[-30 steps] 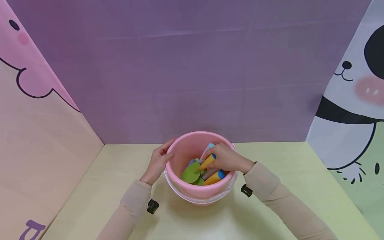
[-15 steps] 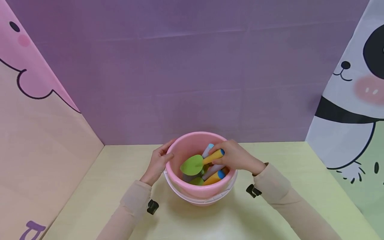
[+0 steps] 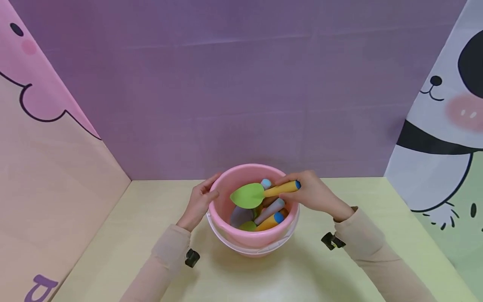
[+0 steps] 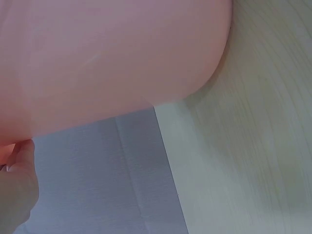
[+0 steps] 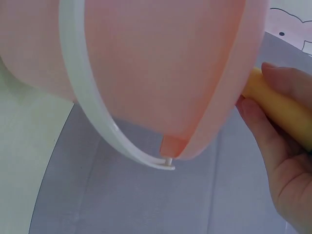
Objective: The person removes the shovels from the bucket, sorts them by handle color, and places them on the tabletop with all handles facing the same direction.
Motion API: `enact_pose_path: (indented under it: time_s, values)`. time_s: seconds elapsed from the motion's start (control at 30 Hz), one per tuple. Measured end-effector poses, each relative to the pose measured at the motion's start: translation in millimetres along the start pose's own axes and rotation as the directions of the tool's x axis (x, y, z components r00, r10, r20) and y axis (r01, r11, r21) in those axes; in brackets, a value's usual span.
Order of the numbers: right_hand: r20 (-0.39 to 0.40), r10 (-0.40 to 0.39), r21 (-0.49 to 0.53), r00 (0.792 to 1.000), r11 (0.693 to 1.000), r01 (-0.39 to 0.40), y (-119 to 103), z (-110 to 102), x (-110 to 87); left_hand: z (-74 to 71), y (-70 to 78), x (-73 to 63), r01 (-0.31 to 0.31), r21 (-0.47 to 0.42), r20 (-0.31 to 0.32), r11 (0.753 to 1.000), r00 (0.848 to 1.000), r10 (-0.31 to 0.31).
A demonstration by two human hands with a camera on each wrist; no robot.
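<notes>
A pink bucket (image 3: 245,240) with a white handle (image 5: 92,105) stands on the table, tilted toward the camera in the head view. At its left rim my left hand (image 3: 199,202) grips the edge, thumb inside and fingers outside. Over the bucket's right rim, my right hand (image 3: 315,193) holds a toy trowel by its yellow handle (image 3: 282,188); the green blade (image 3: 247,196) points left above the opening. Inside lie a grey toy tool (image 3: 241,216), a second yellow-handled tool (image 3: 269,222) with a blue end, and a grey handle (image 3: 269,211). Their lower parts are hidden.
The bucket rests on a pale wood-grain table (image 3: 151,235). A purple backdrop (image 3: 241,92) rises close behind it. Printed panels flank the table, with a pink cartoon figure (image 3: 45,92) at left and a panda (image 3: 445,113) at right.
My right hand has lifted the toy trowel up and to the right, from among the other tools to above the bucket's opening. My left hand has stayed on the rim.
</notes>
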State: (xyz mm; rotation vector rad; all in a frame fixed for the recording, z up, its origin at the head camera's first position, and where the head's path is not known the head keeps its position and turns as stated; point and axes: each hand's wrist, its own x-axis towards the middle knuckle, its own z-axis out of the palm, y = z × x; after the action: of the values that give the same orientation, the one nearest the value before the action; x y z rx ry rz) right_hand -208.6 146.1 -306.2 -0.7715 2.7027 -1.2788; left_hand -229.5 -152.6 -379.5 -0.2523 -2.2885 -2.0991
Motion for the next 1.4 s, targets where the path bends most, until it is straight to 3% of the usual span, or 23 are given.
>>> enact_pose_path:
  time_s: [0.13,0.3,0.63,0.9,1.1,1.4]
  values:
    - [-0.025,0.011,0.048,1.0,0.999,-0.01,2.8,-5.4,-6.2,0.7,-0.7,-0.9,0.002,-0.005,-0.004,1.0,1.0,-0.002]
    - [-0.093,0.047,0.036,0.995,0.998,-0.044,3.5,-14.4,-11.8,1.4,-1.2,-1.6,0.006,-0.016,0.008,1.0,1.0,-0.006]
    - [-0.227,0.068,0.054,0.971,0.997,-0.058,6.3,-30.2,-17.3,2.0,-1.8,0.4,0.002,-0.013,0.011,1.0,1.0,-0.002]
    - [-0.305,0.147,0.088,0.941,0.988,-0.126,14.3,-40.0,-21.8,3.0,-1.5,0.7,-0.002,-0.025,-0.007,1.0,1.0,0.002]
    - [-0.381,0.136,0.069,0.915,0.99,-0.119,26.4,-44.0,-25.9,3.1,-1.6,-0.2,0.002,-0.028,0.001,1.0,1.0,-0.002]
    - [-0.489,0.169,0.043,0.856,0.985,-0.17,51.9,-45.5,-32.6,1.5,-3.0,-1.8,0.001,-0.026,0.01,1.0,1.0,-0.001]
